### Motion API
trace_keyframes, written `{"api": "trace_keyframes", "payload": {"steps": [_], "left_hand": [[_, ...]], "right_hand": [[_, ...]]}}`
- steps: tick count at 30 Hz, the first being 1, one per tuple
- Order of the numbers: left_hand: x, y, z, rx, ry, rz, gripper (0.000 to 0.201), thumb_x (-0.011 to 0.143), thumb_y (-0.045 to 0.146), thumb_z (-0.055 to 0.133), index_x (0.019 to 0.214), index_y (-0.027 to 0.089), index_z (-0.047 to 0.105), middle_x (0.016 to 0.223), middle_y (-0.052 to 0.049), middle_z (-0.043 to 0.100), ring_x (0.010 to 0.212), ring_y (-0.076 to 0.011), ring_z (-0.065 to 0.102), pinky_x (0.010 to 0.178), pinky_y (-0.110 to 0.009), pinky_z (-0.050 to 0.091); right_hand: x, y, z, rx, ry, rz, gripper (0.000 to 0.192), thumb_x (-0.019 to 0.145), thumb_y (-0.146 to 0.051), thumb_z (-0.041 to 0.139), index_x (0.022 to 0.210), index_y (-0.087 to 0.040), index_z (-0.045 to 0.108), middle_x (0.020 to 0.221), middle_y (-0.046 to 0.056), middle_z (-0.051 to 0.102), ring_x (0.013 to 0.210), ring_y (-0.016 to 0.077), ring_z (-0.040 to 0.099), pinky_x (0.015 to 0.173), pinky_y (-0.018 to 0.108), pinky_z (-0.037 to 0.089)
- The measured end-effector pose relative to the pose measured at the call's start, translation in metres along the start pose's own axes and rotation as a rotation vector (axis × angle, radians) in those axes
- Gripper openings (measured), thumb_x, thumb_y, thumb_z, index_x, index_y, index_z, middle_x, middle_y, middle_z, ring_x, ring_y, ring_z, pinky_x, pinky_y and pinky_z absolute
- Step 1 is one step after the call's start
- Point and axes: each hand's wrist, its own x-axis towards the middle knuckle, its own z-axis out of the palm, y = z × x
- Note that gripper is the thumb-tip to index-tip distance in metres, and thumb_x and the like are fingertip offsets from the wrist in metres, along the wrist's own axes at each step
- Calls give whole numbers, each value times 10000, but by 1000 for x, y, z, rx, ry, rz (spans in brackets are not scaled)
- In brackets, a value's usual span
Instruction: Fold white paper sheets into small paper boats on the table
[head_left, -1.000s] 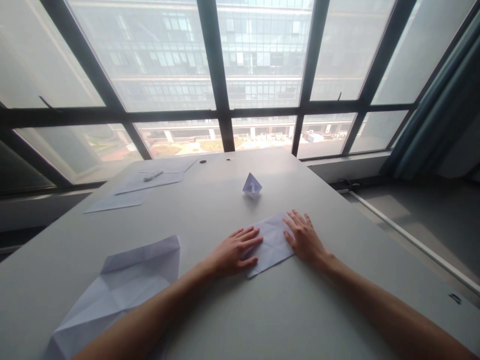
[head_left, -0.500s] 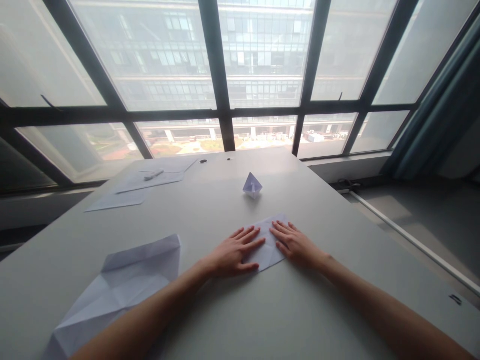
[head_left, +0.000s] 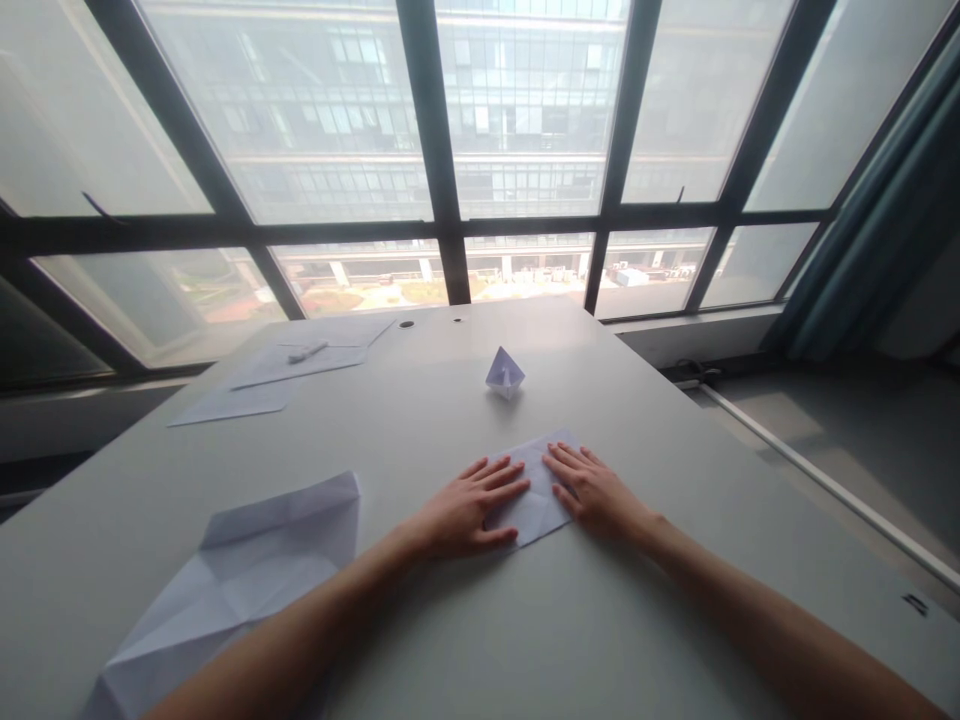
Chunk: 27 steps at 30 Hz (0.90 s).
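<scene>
A folded sheet of white paper (head_left: 537, 505) lies flat on the white table under both my hands. My left hand (head_left: 474, 510) rests on its left side, fingers spread and thumb near the front edge. On the right side of the paper lies my right hand (head_left: 589, 488), open with its fingers stretched out. Parts of the paper are hidden beneath the palms and fingers. Just beyond the hands stands a small folded paper boat (head_left: 505, 373).
A large creased paper sheet (head_left: 247, 565) lies at the left, partly behind my left forearm. Farther back are several flat sheets (head_left: 262, 395) with a small white object (head_left: 307, 352) on top. Windows rise beyond the table (head_left: 420, 420); a curtain (head_left: 862, 200) hangs at right.
My right hand has shifted very slightly to the right on the paper. My left hand stays almost in place, and the paper boat has not moved.
</scene>
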Motion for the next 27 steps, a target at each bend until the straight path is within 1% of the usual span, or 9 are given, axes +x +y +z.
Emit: {"api": "trace_keyframes", "payload": {"steps": [3, 5, 8, 11, 15, 18, 22, 25, 27], "left_hand": [[0, 0, 0, 2, 20, -2, 671, 929, 593, 516, 1529, 358, 328, 1611, 7, 258, 1477, -292, 248, 1208, -460, 187], [1, 1, -1, -2, 57, -5, 598, 937, 544, 528, 1491, 355, 407, 1581, -5, 340, 1450, -287, 312, 1190, -445, 230], [2, 4, -2, -16, 126, -18, 445, 954, 441, 528, 1387, 337, 533, 1492, -18, 482, 1377, -261, 425, 1147, -413, 301], [2, 7, -2, -25, 166, -36, 356, 928, 401, 568, 1273, 316, 596, 1407, -26, 555, 1298, -252, 491, 1108, -400, 338], [2, 10, -3, -42, 189, -64, 270, 887, 339, 601, 1152, 288, 616, 1341, -27, 581, 1239, -245, 514, 1090, -391, 346], [1, 10, -4, -54, 193, -72, 290, 883, 320, 596, 1171, 283, 604, 1299, -36, 591, 1210, -244, 519, 1087, -397, 341], [0, 10, -7, -61, 169, -60, 407, 878, 387, 620, 1277, 318, 579, 1310, -51, 569, 1223, -270, 498, 1104, -440, 322], [0, 9, -7, -67, 151, -50, 357, 886, 382, 616, 1239, 328, 607, 1356, -43, 544, 1269, -267, 477, 1136, -450, 295], [0, 8, -6, -64, 136, -41, 347, 894, 359, 604, 1238, 319, 599, 1433, -37, 500, 1343, -264, 429, 1170, -460, 249]], "right_hand": [[0, 0, 0, -1, 6, -8, 550, 985, -332, 401, 1516, -195, 369, 1587, 95, 297, 1475, 231, 252, 1208, 461, 185], [-1, 1, 0, 3, 9, -25, 546, 979, -321, 416, 1509, -197, 382, 1582, 101, 312, 1470, 236, 266, 1204, 467, 199], [-2, 0, -2, 15, 19, -66, 529, 969, -307, 446, 1488, -205, 419, 1564, 112, 353, 1455, 249, 302, 1195, 484, 227], [-3, -2, -4, 25, 43, -104, 491, 958, -290, 478, 1445, -223, 482, 1537, 112, 406, 1435, 269, 344, 1182, 509, 256], [-6, -5, -11, 55, 23, -244, 484, 899, -216, 552, 1380, -263, 556, 1503, 75, 466, 1410, 265, 384, 1174, 489, 284], [-8, -8, -17, 77, 8, -313, 468, 864, -212, 604, 1324, -296, 607, 1460, 45, 521, 1367, 265, 436, 1145, 474, 330], [-7, -11, -18, 125, 69, -306, 287, 900, -253, 602, 1166, -305, 698, 1319, 22, 641, 1246, 252, 536, 1065, 456, 408], [-4, -10, -15, 171, 112, -284, 204, 953, -277, 549, 1041, -281, 733, 1206, 28, 697, 1132, 226, 595, 994, 417, 461], [-4, -8, -12, 175, 125, -273, 202, 957, -288, 546, 1032, -274, 733, 1192, 40, 698, 1110, 224, 603, 979, 407, 472]]}}
